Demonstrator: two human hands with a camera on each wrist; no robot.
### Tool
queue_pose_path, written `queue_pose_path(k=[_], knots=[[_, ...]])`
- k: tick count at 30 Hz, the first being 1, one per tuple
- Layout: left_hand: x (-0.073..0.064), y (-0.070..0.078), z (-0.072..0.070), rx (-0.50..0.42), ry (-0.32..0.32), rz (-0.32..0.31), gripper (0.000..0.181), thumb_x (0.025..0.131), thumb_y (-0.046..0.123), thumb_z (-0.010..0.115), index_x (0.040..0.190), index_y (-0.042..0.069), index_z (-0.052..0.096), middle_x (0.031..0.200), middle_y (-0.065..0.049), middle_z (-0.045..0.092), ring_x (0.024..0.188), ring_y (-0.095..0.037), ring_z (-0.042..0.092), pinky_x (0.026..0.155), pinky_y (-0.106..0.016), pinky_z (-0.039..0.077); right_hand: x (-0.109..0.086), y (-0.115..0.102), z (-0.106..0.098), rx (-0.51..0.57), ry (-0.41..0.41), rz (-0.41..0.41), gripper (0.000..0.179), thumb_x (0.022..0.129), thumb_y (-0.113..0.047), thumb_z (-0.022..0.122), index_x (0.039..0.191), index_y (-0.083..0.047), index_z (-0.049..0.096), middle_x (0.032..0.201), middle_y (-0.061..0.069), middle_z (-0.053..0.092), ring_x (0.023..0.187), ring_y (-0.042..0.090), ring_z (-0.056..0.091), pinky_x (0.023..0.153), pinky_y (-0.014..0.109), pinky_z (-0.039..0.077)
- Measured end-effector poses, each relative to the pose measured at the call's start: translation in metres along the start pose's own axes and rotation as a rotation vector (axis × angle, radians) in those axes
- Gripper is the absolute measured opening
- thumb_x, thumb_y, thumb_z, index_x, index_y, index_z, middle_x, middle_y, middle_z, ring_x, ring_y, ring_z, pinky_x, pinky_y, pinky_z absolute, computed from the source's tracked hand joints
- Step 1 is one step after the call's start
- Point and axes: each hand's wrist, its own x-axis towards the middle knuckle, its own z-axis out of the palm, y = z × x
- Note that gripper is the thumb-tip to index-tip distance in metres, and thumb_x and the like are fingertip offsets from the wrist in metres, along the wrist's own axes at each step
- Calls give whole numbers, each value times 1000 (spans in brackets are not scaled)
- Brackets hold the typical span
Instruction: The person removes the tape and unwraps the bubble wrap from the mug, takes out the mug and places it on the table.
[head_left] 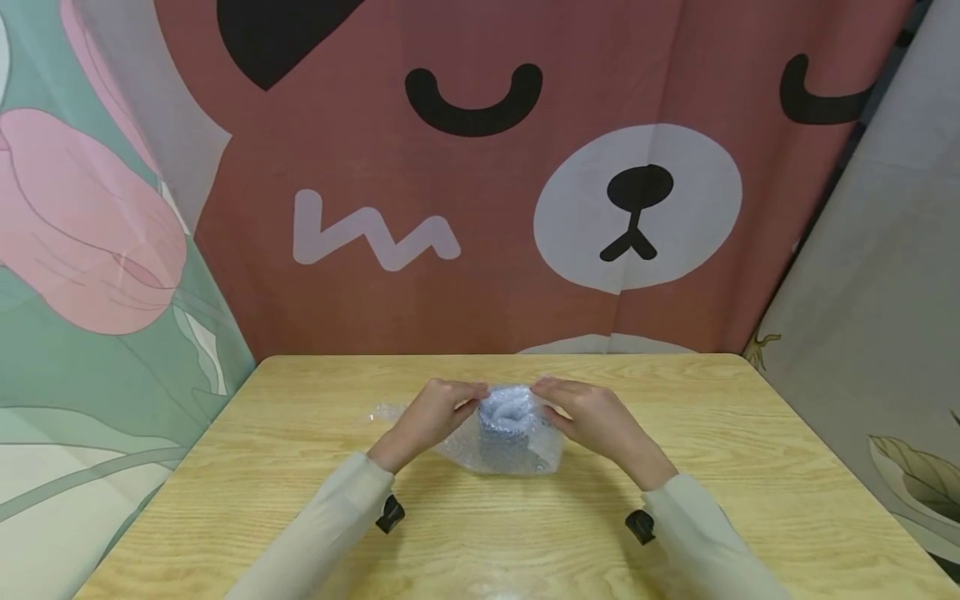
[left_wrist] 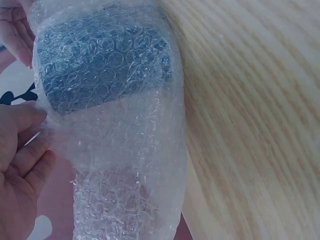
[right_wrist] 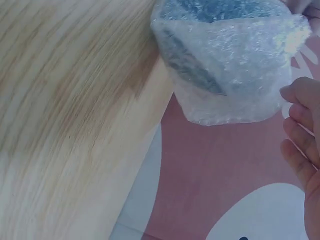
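Left hand [head_left: 433,412]: pinching bubble wrap [left_wrist: 120,135]
Right hand [head_left: 596,418]: at wrap's edge, can't tell if pinching
Bluish item [left_wrist: 102,62]: inside wrap, between hands, table's [head_left: 487,542] far half
In the way: loose wrap, sticking out past left hand
Behind: bear-print curtain [head_left: 487,192]

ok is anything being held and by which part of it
The left hand pinches the bubble wrap by its upper edge; whether the right hand, opposite, also grips it cannot be told.
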Motion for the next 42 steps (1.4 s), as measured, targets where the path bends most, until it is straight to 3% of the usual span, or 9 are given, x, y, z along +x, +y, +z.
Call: queue_pose_path(k=[8, 31, 42], knots=[[-2, 0, 1, -19, 0, -19, 22, 86, -3, 70, 107, 1, 74, 107, -12, 70, 96, -21, 68, 76, -28, 56, 0, 2, 10, -49, 27, -64, 34, 76, -10, 82, 109, -5, 73, 105, 8, 72, 87, 21, 70, 62, 33, 57], [-3, -4, 4, -88, 68, -35, 17, 91, -1, 66, 106, 1, 74, 101, -11, 72, 88, -18, 70, 75, -24, 55, 1, 3, 18, 54, 118, 20, 27, 76, -4, 80, 103, -3, 76, 91, 10, 73, 73, 18, 71, 58, 29, 57], [-3, -5, 8, -158, 96, -121, 16, 91, -3, 64, 103, 2, 73, 99, -9, 72, 85, -15, 70, 72, -22, 55, 1, 3, 22, 135, 158, 76, 23, 78, -2, 78, 101, 0, 76, 92, 12, 73, 72, 18, 71, 58, 25, 56]])
